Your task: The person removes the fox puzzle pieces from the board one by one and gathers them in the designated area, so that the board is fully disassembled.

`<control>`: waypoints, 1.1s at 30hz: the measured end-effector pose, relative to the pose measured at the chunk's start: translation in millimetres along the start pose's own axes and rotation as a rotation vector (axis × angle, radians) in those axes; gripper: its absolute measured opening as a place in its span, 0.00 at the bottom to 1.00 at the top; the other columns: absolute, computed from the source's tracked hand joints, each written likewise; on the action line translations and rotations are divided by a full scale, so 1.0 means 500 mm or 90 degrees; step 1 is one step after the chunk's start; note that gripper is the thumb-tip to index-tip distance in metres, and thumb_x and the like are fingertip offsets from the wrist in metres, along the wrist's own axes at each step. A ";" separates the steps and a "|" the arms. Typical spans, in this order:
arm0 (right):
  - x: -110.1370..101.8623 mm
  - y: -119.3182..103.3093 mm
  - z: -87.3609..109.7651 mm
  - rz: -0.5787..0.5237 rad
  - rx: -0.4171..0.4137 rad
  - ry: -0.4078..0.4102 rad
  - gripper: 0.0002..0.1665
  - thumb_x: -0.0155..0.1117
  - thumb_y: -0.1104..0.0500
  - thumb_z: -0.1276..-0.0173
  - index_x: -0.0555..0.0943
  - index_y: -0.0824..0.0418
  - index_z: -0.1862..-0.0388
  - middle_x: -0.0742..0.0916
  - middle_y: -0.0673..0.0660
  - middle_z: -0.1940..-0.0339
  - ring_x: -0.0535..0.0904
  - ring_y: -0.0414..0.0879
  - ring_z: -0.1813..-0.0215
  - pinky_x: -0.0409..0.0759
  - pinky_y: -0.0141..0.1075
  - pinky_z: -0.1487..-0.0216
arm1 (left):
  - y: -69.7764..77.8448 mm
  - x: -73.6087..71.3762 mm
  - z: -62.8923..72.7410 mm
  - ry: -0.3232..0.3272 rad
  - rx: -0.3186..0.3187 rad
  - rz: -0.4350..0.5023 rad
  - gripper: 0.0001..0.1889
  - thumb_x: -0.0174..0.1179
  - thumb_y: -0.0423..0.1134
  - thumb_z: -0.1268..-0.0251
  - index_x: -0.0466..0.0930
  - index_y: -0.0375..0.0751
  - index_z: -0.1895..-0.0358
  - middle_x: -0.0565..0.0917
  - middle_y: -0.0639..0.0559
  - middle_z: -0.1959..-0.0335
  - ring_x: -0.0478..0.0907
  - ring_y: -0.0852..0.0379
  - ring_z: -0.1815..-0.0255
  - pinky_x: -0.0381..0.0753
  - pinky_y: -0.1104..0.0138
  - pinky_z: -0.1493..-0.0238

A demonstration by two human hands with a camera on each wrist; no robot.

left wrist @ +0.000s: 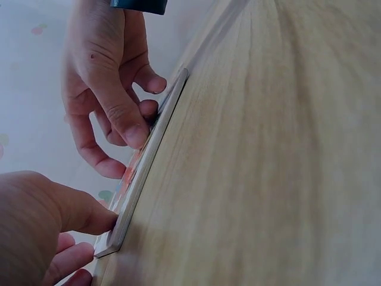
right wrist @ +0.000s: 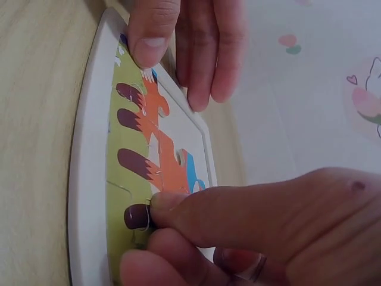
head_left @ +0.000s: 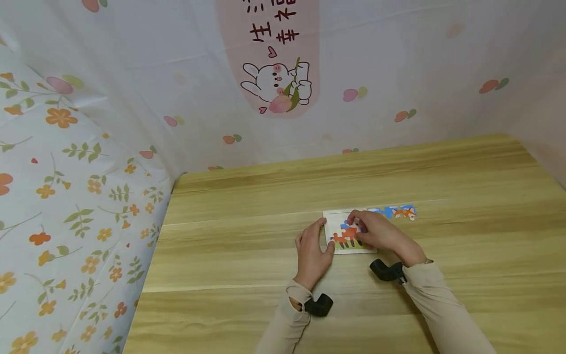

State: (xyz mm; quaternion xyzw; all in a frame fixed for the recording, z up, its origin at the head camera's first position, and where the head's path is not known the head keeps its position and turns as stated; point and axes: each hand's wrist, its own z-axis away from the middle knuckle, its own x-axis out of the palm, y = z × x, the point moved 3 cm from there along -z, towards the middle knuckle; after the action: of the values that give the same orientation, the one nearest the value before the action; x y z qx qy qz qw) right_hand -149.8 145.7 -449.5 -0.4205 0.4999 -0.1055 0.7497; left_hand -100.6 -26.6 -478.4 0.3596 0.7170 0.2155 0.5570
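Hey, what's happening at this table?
Someone is working on a fox jigsaw in a white tray. Their left hand rests at the tray's left side; their right hand touches the jigsaw's right part. The lower part in view is filled, the upper left bare. More pieces lie beside the tray's upper right corner.

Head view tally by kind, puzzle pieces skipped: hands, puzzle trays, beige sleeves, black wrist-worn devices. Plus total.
Hands: 2 (left hand, right hand)
Puzzle tray: 1
Beige sleeves: 2 (left sleeve, right sleeve)
Black wrist-worn devices: 2 (left device, right device)
Total: 7
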 end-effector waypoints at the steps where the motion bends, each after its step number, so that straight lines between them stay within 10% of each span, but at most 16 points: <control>1: 0.000 -0.001 0.000 -0.001 -0.003 0.000 0.15 0.59 0.74 0.43 0.73 0.66 0.57 0.72 0.52 0.83 0.70 0.41 0.89 0.70 0.34 0.81 | -0.001 0.000 0.000 0.000 0.000 -0.001 0.27 0.62 0.32 0.46 0.70 0.39 0.40 0.76 0.50 0.44 0.69 0.52 0.42 0.58 0.54 0.44; 33: 0.003 -0.015 0.008 0.087 -0.069 0.080 0.16 0.61 0.75 0.46 0.72 0.66 0.60 0.75 0.53 0.73 0.67 0.42 0.75 0.67 0.36 0.73 | 0.001 -0.002 0.000 -0.005 -0.002 -0.017 0.27 0.62 0.34 0.46 0.70 0.40 0.40 0.76 0.51 0.44 0.69 0.53 0.42 0.59 0.54 0.45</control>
State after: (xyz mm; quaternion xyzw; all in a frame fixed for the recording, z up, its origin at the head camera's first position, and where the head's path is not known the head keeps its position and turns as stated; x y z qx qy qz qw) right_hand -144.0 142.4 -444.4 -0.4179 0.5782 -0.0529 0.6987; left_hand -100.7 -27.0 -477.7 0.3497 0.7192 0.2079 0.5633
